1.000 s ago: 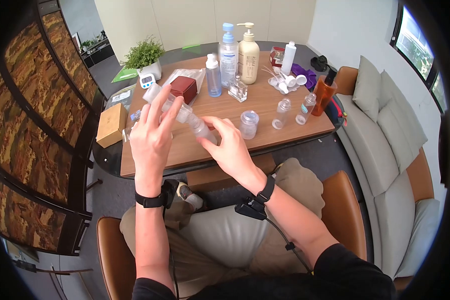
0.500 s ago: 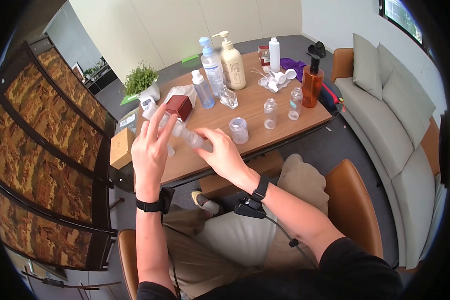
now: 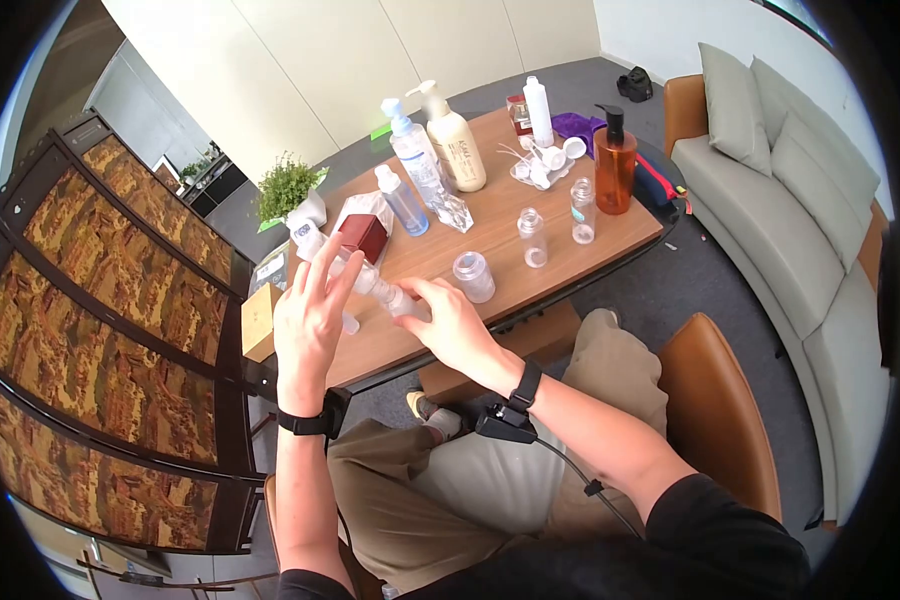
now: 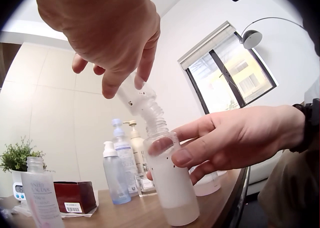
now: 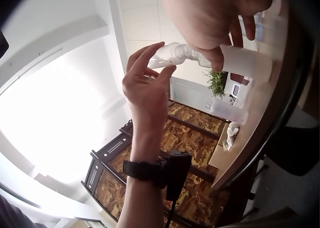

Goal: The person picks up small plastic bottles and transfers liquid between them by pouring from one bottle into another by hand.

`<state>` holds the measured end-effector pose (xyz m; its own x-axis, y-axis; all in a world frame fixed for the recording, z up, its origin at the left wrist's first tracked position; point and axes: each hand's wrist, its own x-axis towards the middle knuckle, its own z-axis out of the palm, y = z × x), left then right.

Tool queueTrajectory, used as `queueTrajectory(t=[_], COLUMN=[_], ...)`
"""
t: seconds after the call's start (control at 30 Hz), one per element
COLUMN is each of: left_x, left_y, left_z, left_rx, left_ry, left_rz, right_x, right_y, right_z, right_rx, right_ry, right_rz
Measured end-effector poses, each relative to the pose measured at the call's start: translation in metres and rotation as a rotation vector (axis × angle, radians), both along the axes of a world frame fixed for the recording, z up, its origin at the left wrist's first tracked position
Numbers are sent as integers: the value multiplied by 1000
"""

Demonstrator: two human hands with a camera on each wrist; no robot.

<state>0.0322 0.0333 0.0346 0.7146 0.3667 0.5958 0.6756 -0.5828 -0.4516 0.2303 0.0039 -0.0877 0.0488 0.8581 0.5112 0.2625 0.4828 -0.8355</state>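
The left hand (image 3: pixel 308 310) holds a small clear bottle (image 4: pixel 141 99) tipped neck-down, thumb and one finger pinching it, the other fingers straight; the right hand (image 3: pixel 450 325) grips a second clear bottle (image 4: pixel 170 185) standing on the tabletop (image 3: pixel 530 285), near its front edge at about 7 o'clock from the middle; the two necks meet mouth to mouth, with white liquid low in the standing bottle; I judge this a pour that goes best with the mouths kept aligned, the lower bottle pressed steady and the tilt raised slowly; the front edge lies just beside the right hand, so little margin there; a small jar (image 3: pixel 473 275) stands near at 3 o'clock and a red box (image 3: pixel 362 236) at 12 o'clock; open room lies above and toward the person.
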Motion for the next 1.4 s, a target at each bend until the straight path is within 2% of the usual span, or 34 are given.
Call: queueTrajectory(t=[0.87, 1.17, 1.4], left_x=[2, 3, 7], left_y=[-2, -4, -7], left_z=[0, 3, 7], left_rx=[-21, 31, -27], left_ry=[-47, 17, 41], left_rz=[24, 22, 53], right_x=[5, 6, 6], right_y=[-1, -3, -2], right_z=[0, 3, 1], right_rx=[34, 28, 38], right_ry=[-5, -18, -6], right_rz=[-25, -29, -24])
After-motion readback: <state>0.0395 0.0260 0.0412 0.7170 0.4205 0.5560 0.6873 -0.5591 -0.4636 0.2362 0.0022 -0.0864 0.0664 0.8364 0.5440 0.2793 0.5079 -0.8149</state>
